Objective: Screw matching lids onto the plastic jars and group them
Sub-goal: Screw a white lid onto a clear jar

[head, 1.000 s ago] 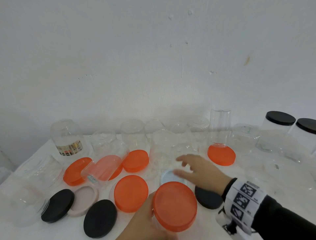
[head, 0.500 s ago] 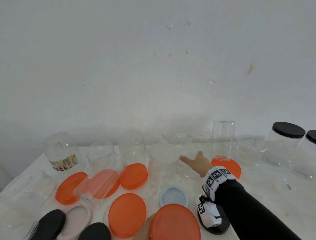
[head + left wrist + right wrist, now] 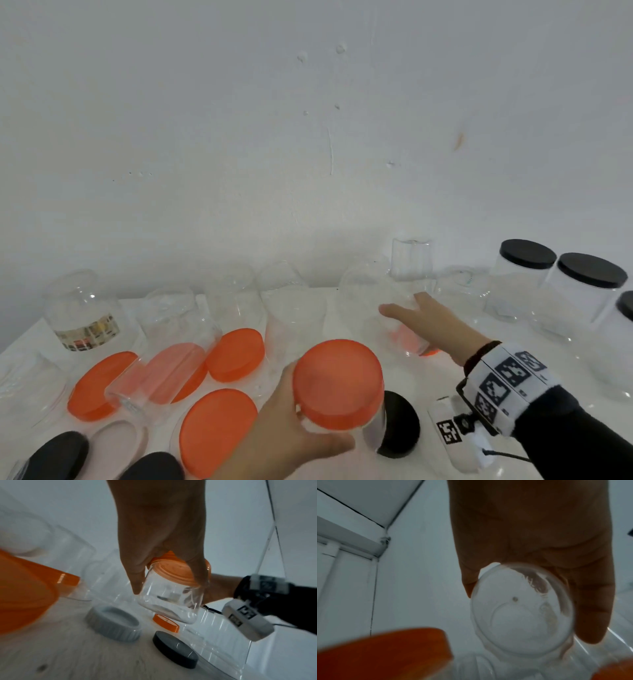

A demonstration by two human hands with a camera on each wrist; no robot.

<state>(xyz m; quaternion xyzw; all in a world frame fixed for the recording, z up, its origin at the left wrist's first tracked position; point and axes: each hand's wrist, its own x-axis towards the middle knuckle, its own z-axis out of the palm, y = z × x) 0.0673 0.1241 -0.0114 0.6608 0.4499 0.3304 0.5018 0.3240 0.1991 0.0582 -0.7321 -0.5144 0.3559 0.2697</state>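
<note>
Along the left of the white worktop [image 3: 359, 301], most of the work looks undone: clear jars [image 3: 82, 308] stand mouth-down or lie on their sides without lids, and loose orange lids [image 3: 236, 354] and black lids [image 3: 58, 455] lie among them. Near the middle, the left hand [image 3: 281, 431] holds one finished jar [image 3: 169, 601], its fingers [image 3: 135, 582] curled down round the orange lid [image 3: 337, 383] already seated on it; the jar hangs tilted above the worktop, over a grey lid [image 3: 113, 623] and a black one. Further right and farther back, the right hand [image 3: 435, 325] reaches a clear upturned jar [image 3: 522, 609], thumb on one side and fingers [image 3: 594, 608] on the other, closing round its base. At the far right, two jars with black lids [image 3: 527, 253] stand together, apparently the start of a group. By this showing only a few jars are capped, and many pairings and the grouping remain.
</note>
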